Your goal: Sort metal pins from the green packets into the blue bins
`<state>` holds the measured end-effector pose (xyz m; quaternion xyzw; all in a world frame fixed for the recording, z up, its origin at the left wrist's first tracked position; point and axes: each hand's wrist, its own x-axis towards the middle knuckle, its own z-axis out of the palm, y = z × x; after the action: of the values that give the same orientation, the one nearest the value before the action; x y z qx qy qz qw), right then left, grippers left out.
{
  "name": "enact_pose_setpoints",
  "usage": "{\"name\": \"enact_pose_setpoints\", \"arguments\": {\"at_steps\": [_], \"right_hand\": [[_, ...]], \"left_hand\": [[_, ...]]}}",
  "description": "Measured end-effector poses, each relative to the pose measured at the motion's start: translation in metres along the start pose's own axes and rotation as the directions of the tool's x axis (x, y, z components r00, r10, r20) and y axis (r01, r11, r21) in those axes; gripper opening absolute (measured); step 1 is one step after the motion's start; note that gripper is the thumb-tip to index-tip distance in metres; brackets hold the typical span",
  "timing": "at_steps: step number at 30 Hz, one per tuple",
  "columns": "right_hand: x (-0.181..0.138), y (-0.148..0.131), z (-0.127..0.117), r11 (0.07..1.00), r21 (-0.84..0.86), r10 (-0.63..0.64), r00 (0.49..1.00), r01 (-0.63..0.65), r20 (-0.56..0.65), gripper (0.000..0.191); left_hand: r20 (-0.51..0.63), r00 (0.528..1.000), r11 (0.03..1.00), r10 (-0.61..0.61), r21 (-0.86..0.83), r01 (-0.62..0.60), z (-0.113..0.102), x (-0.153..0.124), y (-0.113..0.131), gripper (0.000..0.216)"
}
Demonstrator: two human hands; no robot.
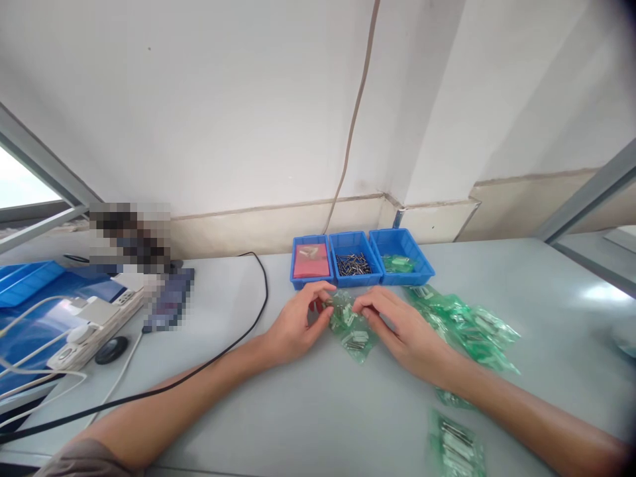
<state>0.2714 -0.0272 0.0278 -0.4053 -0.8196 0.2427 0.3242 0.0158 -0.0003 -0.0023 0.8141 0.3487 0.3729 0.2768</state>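
Observation:
My left hand [297, 324] and my right hand [403, 327] meet in front of three small blue bins. Both pinch the top edge of a green see-through bag [354, 329] that lies on the grey table [308, 411]; the bag holds small metal parts. The left fingers close on its left corner, the right fingers on its right side.
The left blue bin [311, 261] holds a red packet, the middle bin [353, 265] dark metal pins, the right bin [403, 262] green bags. More green bags [467, 326] lie to the right and one [454, 450] near the front. A black cable [213, 361], a power strip [94, 328] and a blue tray [24, 281] are at left.

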Motion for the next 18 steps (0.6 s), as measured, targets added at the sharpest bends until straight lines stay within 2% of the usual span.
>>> {"name": "enact_pose_setpoints", "arguments": {"at_steps": [5, 8, 9, 12, 18], "right_hand": [[-0.0005, 0.0024, 0.0009, 0.999, 0.038, 0.012, 1.000, -0.011, -0.024, 0.020], [-0.0005, 0.0023, 0.0006, 1.000, -0.011, 0.006, 1.000, -0.006, -0.011, 0.010], [-0.0004, 0.0019, 0.0003, 1.000, -0.027, 0.006, 1.000, -0.006, -0.007, 0.009], [0.0002, 0.0013, 0.0004, 0.999, -0.037, 0.009, 1.000, -0.009, -0.008, 0.021], [-0.0023, 0.0050, 0.0050, 0.977, 0.138, 0.165, 0.986, -0.163, -0.001, 0.008]], "left_hand": [[0.034, 0.993, 0.992, 0.112, 0.053, -0.114, -0.0017, 0.0004, 0.0017, 0.036], [0.038, 0.992, 0.985, 0.124, 0.113, -0.128, -0.0034, 0.0032, 0.0045, 0.014], [0.043, 0.991, 0.982, 0.123, 0.137, -0.128, -0.0038, 0.0040, 0.0054, 0.013], [0.064, 0.992, 0.976, 0.110, 0.181, -0.121, -0.0042, 0.0056, 0.0072, 0.031], [0.103, 0.988, 0.981, 0.113, 0.146, -0.128, -0.0047, 0.0063, 0.0082, 0.029]]}}
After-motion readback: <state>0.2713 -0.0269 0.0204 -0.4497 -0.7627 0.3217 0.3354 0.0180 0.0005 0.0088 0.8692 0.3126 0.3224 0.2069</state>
